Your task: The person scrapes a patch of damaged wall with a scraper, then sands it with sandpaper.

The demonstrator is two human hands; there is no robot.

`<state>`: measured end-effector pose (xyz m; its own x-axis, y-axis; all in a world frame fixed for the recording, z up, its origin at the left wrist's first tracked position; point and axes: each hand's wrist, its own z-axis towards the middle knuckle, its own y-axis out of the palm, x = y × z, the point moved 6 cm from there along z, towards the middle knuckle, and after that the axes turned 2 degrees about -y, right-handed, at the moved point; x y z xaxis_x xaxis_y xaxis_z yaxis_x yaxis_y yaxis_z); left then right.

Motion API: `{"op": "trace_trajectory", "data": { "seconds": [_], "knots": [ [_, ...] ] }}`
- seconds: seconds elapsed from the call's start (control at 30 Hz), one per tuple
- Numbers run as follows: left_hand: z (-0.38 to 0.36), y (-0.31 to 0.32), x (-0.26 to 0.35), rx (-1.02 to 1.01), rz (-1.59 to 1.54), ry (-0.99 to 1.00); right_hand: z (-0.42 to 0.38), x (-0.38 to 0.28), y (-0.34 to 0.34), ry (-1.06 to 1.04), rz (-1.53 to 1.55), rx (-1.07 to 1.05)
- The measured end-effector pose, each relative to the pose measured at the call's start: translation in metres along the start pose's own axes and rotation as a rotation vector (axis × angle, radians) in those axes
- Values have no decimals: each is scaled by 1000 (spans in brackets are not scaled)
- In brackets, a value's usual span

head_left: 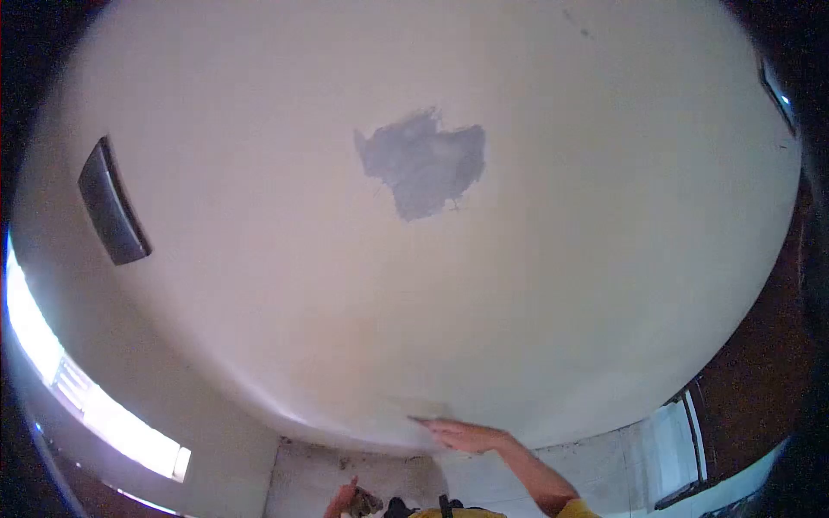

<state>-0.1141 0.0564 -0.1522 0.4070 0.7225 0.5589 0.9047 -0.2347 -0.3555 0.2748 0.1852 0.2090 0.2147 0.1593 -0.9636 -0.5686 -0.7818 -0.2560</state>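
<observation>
My right hand reaches to the low part of a pale wall, fingers pressed together. At its fingertips is a thin, flat, dark-edged thing, perhaps a blade, lying close to the wall surface; its kind is hard to tell. A shadow falls on the wall beside it. Down at the bottom edge, my left hand is closed with the thumb raised, around a mottled grey-brown thing that I cannot make out. Higher on the wall is an irregular grey patch, apart from both hands.
A dark rectangular fixture is on the wall at left. Bright window light enters at lower left. The floor shows stains and debris along the wall's base. A dark brown surface with a pale framed opening stands at right.
</observation>
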Motion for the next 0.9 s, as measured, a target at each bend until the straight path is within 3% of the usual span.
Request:
{"op": "trace_trajectory", "data": {
  "seconds": [0.07,0.13,0.23,0.27,0.37,0.4,0.53,0.6,0.7,0.8,0.9],
  "knots": [
    [-14,3,-15,20,-12,-4,-6,-34,-33,-311,-337,43],
    [-15,1,-30,27,-50,-21,-35,-135,-73,-189,-560,103],
    [-5,7,-50,-17,-214,-158,-62,-222,-122,-178,-918,292],
    [-50,10,-1,13,-82,-77,-69,-246,-135,-180,-1042,387],
    [19,4,-44,155,17,3,-78,-309,-166,-288,-1481,696],
    [-70,12,41,246,28,-25,-79,-324,-174,-323,-1591,764],
    [-26,13,26,45,56,73,-74,-365,-184,-395,-1932,822],
    [-38,16,41,17,20,85,-70,-376,-180,-395,-2049,817],
    [-51,22,62,11,-53,82,-67,-382,-176,-569,-2088,855],
    [-5,22,17,40,-102,-75,-61,-379,-177,-579,-2146,867],
    [-10,27,19,-41,-145,23,-59,-376,-176,-532,-2235,886]
  ]
}}
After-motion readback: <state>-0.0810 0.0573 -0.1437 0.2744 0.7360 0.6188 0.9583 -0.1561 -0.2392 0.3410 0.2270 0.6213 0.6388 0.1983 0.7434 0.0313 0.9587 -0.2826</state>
